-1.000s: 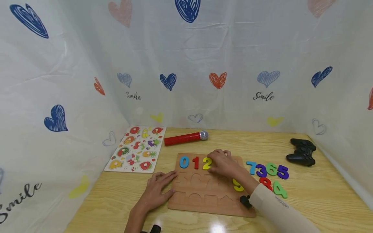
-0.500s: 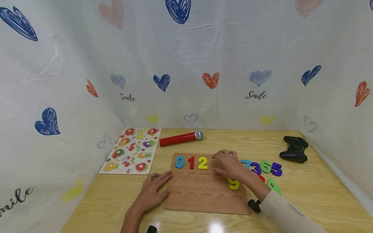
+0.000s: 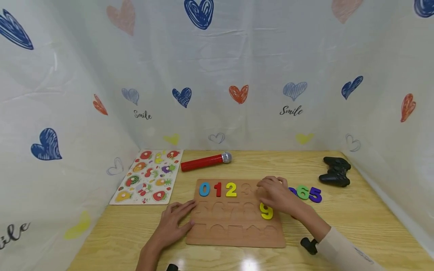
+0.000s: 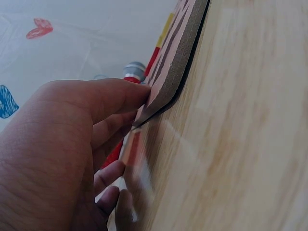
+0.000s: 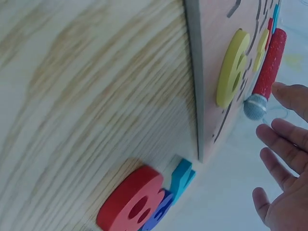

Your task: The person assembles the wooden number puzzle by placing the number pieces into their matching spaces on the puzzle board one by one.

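A wooden number board (image 3: pixel 237 235) lies on the table. Its top row holds a blue 0 (image 3: pixel 201 189), a red 1 (image 3: pixel 218 190) and a yellow 2 (image 3: pixel 231 190); a 3-shaped recess (image 3: pixel 246 189) shows beside them. My left hand (image 3: pixel 173 224) touches the board's left edge with thumb and fingertips. Over the top right corner is my right hand (image 3: pixel 278 195), its fingers spread around nothing in the right wrist view. Just below it, a yellow 9 (image 3: pixel 267 215) lies on the board's right side.
Right of the board are a green 6 (image 3: pixel 303 194), a purple 5 (image 3: pixel 316 195), and a red 8 (image 5: pixel 122 202) and blue 7 (image 5: pixel 179 179). A red microphone (image 3: pixel 203 163), a fruit puzzle board (image 3: pixel 154 190) and black game controller (image 3: pixel 335 172) stand farther back.
My right hand has moved right along the top row, away from the yellow 2, uncovering the 3 recess. My left hand stays at the board's edge. The head view has turned slightly right.
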### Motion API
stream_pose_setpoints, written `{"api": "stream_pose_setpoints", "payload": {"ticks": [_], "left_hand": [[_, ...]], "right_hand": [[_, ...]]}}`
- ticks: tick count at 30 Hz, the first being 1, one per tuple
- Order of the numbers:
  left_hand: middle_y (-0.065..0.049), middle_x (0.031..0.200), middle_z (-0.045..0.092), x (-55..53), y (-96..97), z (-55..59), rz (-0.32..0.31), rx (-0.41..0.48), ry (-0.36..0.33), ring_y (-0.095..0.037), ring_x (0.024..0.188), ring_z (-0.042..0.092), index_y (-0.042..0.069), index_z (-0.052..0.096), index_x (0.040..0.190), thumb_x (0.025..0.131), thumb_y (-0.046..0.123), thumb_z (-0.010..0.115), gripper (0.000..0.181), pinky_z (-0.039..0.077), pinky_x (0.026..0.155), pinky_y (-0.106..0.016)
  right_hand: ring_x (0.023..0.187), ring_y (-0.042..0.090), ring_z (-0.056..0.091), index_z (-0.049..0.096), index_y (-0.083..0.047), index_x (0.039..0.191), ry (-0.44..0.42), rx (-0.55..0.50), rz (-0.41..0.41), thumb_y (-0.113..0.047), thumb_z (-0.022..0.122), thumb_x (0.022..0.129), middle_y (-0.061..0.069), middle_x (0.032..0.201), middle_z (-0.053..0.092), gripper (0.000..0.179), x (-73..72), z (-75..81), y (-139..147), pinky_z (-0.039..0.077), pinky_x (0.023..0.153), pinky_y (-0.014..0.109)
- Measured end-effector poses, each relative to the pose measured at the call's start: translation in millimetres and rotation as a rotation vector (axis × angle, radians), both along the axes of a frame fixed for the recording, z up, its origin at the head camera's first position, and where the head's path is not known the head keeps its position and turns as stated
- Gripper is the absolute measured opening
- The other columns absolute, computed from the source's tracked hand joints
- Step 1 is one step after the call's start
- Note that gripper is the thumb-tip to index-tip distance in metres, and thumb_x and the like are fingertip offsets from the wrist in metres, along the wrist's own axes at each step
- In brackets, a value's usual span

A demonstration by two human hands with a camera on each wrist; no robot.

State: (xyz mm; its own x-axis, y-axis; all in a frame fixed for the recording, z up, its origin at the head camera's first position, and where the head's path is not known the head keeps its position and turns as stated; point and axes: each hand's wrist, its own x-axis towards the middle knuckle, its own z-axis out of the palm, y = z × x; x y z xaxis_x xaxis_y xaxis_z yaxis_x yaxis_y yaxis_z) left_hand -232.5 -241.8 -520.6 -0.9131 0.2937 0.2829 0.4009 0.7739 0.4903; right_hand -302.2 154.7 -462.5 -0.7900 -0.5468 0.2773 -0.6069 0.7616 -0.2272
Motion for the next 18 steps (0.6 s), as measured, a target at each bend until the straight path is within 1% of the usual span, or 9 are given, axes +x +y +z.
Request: {"api": "stream_pose_setpoints", "payload": {"ticks": [6,11,13,18], "left_hand": [[0.01,0.149,0.05,-0.3,-0.8,0.1,-0.006,-0.003,0.02,-0.023,0.124,0.04,0.025,0.059,0.143,0.092,0.037,0.07,0.053,0.032,0.094,-0.057],[0.009,0.148,0.051,-1.2,-1.7,-0.3,-0.008,-0.016,0.049,-0.023,0.123,0.041,0.024,0.06,0.142,0.093,0.039,0.069,0.052,0.033,0.092,-0.055],[0.008,0.148,0.052,-1.5,-1.6,-0.7,-0.008,-0.018,0.048,-0.023,0.123,0.041,0.024,0.06,0.142,0.093,0.039,0.069,0.052,0.033,0.091,-0.054],[0.009,0.149,0.051,-1.4,-1.1,-1.2,-0.005,-0.018,0.03,-0.023,0.123,0.04,0.025,0.059,0.143,0.093,0.04,0.068,0.053,0.033,0.092,-0.054]], "right_hand": [[0.123,0.033,0.049,0.068,-0.007,0.122,0.019,-0.032,-0.007,-0.022,0.082,0.085,0.006,0.12,0.066,0.042,5.2,-2.4,16.2,0.024,0.098,0.065],[0.122,0.035,0.05,0.068,-0.007,0.121,0.029,-0.026,-0.027,-0.025,0.083,0.084,0.008,0.121,0.065,0.044,7.0,-4.9,27.3,0.027,0.096,0.065],[0.123,0.035,0.049,0.068,-0.007,0.121,0.023,-0.021,-0.038,-0.025,0.083,0.084,0.008,0.121,0.065,0.044,7.5,-6.3,32.0,0.027,0.096,0.065],[0.122,0.036,0.05,0.067,-0.005,0.121,0.0,-0.035,-0.056,-0.019,0.082,0.084,0.009,0.12,0.065,0.043,10.4,-8.8,44.0,0.026,0.096,0.066]]}}
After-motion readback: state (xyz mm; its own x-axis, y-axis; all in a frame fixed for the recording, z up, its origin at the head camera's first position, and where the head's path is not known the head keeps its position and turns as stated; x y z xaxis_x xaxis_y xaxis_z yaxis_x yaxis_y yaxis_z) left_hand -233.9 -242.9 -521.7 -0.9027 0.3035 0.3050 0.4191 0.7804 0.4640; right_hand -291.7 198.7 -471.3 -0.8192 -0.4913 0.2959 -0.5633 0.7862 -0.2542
